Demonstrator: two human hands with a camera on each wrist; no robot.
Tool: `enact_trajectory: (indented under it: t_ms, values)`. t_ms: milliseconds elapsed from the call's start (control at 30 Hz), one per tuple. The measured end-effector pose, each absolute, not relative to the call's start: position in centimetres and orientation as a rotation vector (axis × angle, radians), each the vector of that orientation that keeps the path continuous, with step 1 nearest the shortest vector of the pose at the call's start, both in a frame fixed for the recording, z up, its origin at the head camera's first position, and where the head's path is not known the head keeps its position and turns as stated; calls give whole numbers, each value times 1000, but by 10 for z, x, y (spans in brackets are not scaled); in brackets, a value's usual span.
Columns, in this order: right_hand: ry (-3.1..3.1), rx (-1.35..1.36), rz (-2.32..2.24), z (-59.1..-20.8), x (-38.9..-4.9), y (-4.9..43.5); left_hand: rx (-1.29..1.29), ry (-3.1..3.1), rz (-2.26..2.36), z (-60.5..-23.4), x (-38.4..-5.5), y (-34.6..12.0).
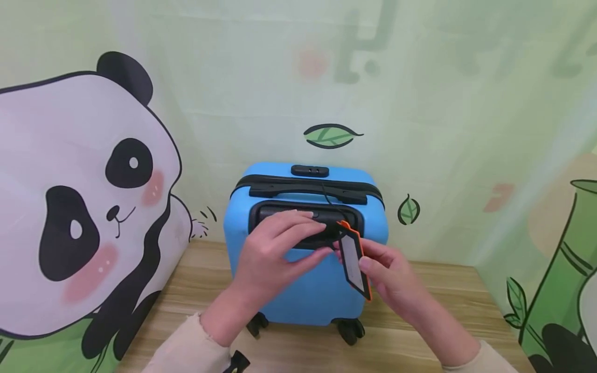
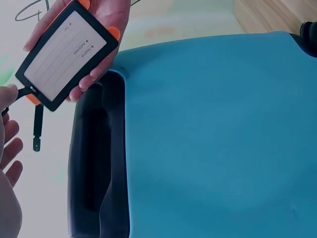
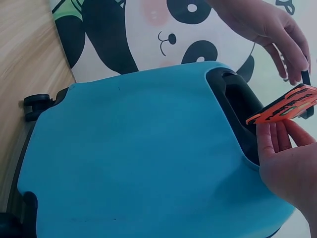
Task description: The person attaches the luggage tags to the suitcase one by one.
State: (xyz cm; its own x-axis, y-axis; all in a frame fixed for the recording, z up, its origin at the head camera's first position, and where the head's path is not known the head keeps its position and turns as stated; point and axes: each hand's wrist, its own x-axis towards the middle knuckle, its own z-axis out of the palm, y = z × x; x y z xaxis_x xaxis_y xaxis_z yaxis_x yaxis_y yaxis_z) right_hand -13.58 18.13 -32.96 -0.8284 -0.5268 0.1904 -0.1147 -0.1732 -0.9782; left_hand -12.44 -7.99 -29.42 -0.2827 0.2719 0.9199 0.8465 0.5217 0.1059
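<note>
A luggage tag [image 1: 353,261] with a black-framed white card and an orange back is held by my right hand [image 1: 392,274], thumb on its edge. The left wrist view shows the card side of the tag [image 2: 67,55]; the right wrist view shows its orange back [image 3: 292,105]. My left hand [image 1: 272,254] pinches the black strap [image 2: 23,92] close to the tag's end. Another strap end [image 2: 38,130] hangs free there. Behind both hands stands a blue suitcase [image 1: 298,295], upright, with a black top handle [image 1: 305,191] and a black recess in its front.
Black wheels [image 1: 350,331] carry the suitcase on a wood-grain surface [image 1: 196,290]. A cloth backdrop [image 1: 457,155] with a printed panda [image 1: 93,181], leaves and bamboo rises close behind. A small black and yellow object [image 1: 238,361] shows by the left sleeve.
</note>
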Motion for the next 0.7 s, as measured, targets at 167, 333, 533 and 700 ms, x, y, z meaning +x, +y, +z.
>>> enact_trajectory:
  t_ms: [167,333,533,700]
  values:
    - [1828,-740,-2077,-333,-135,180,-936,-1830,-749,-297,-126,-73]
    - [1830,-757,-2068,-335,-137,179,-940,-1871,-760,-300,-129,-70]
    - [1805,-771,-2075,-337,-138,177,-937,-1898,-753,-304,-133,-69]
    - [1799,-755,-2067,-338,-138,177,-950,-1902,-692,-304,-137,-68]
